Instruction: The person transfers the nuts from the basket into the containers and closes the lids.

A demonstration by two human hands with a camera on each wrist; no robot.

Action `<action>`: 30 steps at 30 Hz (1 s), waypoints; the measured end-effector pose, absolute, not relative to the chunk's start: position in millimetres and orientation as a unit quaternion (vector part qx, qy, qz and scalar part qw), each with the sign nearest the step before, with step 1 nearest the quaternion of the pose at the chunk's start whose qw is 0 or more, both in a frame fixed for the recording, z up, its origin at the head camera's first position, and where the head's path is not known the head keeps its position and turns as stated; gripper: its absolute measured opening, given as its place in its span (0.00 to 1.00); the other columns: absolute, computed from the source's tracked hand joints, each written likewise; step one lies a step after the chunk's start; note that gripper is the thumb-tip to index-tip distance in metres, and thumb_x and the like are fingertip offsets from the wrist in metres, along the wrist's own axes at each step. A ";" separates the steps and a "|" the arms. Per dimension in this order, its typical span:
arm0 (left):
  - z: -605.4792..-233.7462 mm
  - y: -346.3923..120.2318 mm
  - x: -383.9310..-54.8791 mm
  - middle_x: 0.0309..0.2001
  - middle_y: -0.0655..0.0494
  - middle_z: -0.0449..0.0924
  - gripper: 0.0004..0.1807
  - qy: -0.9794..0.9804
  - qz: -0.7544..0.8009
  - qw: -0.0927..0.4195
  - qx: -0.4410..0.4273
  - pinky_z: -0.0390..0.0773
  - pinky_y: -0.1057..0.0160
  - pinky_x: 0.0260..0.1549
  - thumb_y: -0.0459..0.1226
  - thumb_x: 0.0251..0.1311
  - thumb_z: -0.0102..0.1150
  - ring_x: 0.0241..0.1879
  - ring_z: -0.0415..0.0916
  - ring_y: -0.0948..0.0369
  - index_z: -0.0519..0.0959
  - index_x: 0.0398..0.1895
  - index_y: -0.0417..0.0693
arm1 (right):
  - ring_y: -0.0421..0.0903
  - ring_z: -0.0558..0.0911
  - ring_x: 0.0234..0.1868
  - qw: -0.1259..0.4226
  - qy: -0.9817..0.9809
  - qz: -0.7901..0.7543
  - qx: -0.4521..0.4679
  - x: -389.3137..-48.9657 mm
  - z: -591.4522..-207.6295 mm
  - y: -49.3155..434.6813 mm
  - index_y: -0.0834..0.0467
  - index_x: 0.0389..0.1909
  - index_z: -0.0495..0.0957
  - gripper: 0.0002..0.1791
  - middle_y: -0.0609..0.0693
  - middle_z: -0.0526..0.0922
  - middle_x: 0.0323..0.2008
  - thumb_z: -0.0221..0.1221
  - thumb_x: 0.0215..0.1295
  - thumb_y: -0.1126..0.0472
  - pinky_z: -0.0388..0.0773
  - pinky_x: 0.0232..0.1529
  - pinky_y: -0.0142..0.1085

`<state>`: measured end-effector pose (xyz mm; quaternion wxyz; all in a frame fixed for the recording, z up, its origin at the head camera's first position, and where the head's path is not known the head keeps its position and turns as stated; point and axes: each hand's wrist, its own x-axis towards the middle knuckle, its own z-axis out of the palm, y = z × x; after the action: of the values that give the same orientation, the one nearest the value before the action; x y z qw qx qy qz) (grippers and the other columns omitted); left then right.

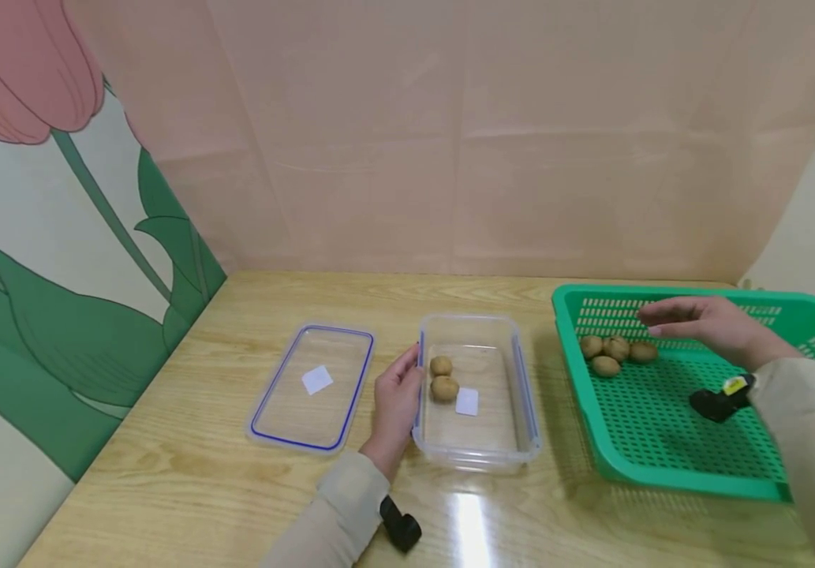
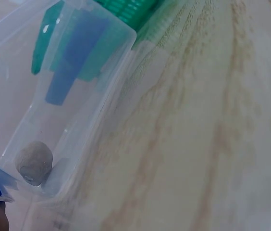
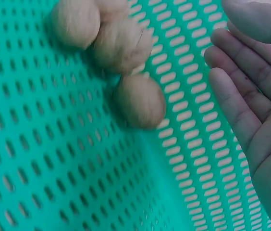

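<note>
4 walnuts in the basket, back-left corner, look light, hard; I'd pinch mid-shell. Right hand: fingers apart; left hand: clamped on the container.

Clear rectangular plastic lid with blue seal left on the pale wood-grain table, clear rectangular plastic container middle, green perforated plastic basket right. Two brown roundish items inside container, near its left wall; four brown roundish items clustered in basket's far-left corner. Left hand at container's left wall; right hand over basket, right of cluster.
</note>
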<state>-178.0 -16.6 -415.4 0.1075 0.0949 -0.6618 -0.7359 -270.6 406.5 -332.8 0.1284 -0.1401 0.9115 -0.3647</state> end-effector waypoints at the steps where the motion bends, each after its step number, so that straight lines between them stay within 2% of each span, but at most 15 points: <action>1: -415.3 -16.6 -178.2 0.57 0.51 0.75 0.21 -0.662 -0.736 0.107 0.095 0.72 0.63 0.56 0.31 0.57 0.51 0.58 0.71 0.57 0.76 0.55 0.47 | 0.25 0.75 0.44 0.133 0.912 -0.362 -0.140 -271.6 -334.4 409.3 0.64 0.59 0.68 0.25 0.30 0.78 0.46 0.57 0.63 0.56 0.73 0.40 0.23; 10: -413.8 -17.0 -178.5 0.56 0.52 0.76 0.21 -0.668 -0.730 0.109 0.095 0.73 0.63 0.55 0.32 0.56 0.51 0.57 0.72 0.58 0.76 0.55 0.48 | 0.26 0.74 0.45 0.167 0.913 -0.346 -0.138 -276.9 -345.1 423.0 0.65 0.60 0.67 0.28 0.31 0.78 0.47 0.58 0.62 0.56 0.73 0.40 0.27; 14: -415.4 -16.8 -178.7 0.56 0.53 0.75 0.21 -0.669 -0.729 0.104 0.100 0.72 0.63 0.55 0.31 0.57 0.51 0.57 0.72 0.58 0.76 0.55 0.49 | 0.25 0.74 0.44 0.170 0.914 -0.342 -0.140 -277.8 -349.6 421.0 0.66 0.59 0.68 0.28 0.35 0.79 0.47 0.59 0.61 0.57 0.74 0.41 0.28; 16: -416.0 -16.7 -178.3 0.57 0.53 0.75 0.20 -0.667 -0.731 0.102 0.103 0.72 0.63 0.56 0.31 0.57 0.52 0.57 0.72 0.59 0.76 0.55 0.49 | 0.24 0.73 0.43 0.169 0.916 -0.335 -0.143 -277.7 -350.5 419.4 0.66 0.59 0.68 0.28 0.39 0.79 0.49 0.59 0.60 0.56 0.75 0.44 0.33; 20: -415.7 -16.8 -177.8 0.57 0.53 0.75 0.20 -0.666 -0.732 0.101 0.102 0.72 0.63 0.56 0.32 0.57 0.52 0.57 0.72 0.58 0.76 0.55 0.49 | 0.22 0.71 0.42 0.175 0.918 -0.327 -0.140 -277.9 -351.3 416.9 0.65 0.58 0.69 0.29 0.44 0.79 0.51 0.60 0.60 0.54 0.73 0.49 0.51; 22: -415.5 -17.0 -178.2 0.57 0.53 0.75 0.20 -0.666 -0.732 0.100 0.102 0.72 0.63 0.55 0.33 0.57 0.52 0.57 0.72 0.58 0.76 0.55 0.49 | 0.22 0.71 0.43 0.180 0.916 -0.331 -0.138 -278.6 -352.4 416.3 0.65 0.58 0.69 0.29 0.42 0.79 0.51 0.60 0.59 0.54 0.70 0.50 0.57; 24: -415.3 -17.2 -178.5 0.57 0.54 0.75 0.20 -0.665 -0.733 0.096 0.104 0.72 0.63 0.55 0.33 0.57 0.52 0.57 0.72 0.59 0.76 0.55 0.51 | 0.22 0.71 0.43 0.184 0.914 -0.334 -0.139 -279.1 -353.8 416.0 0.66 0.58 0.69 0.29 0.39 0.78 0.50 0.60 0.59 0.54 0.70 0.50 0.58; 26: -415.2 -17.4 -178.6 0.57 0.54 0.75 0.20 -0.665 -0.733 0.094 0.106 0.72 0.63 0.56 0.33 0.58 0.52 0.58 0.71 0.59 0.76 0.55 0.52 | 0.22 0.71 0.43 0.185 0.913 -0.335 -0.138 -279.7 -355.5 416.4 0.66 0.58 0.69 0.29 0.34 0.77 0.48 0.60 0.59 0.54 0.70 0.50 0.58; 30: -414.8 -17.3 -177.5 0.58 0.55 0.74 0.20 -0.670 -0.728 0.088 0.112 0.71 0.62 0.56 0.33 0.58 0.52 0.58 0.71 0.59 0.75 0.55 0.53 | 0.23 0.72 0.42 0.185 0.917 -0.327 -0.137 -281.8 -360.1 416.5 0.65 0.56 0.71 0.28 0.31 0.76 0.46 0.61 0.58 0.54 0.74 0.49 0.51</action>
<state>-177.5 -17.3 -414.8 0.0880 0.1117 -0.6704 -0.7283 -281.8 416.5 -360.1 0.1846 -0.1371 0.9167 -0.3268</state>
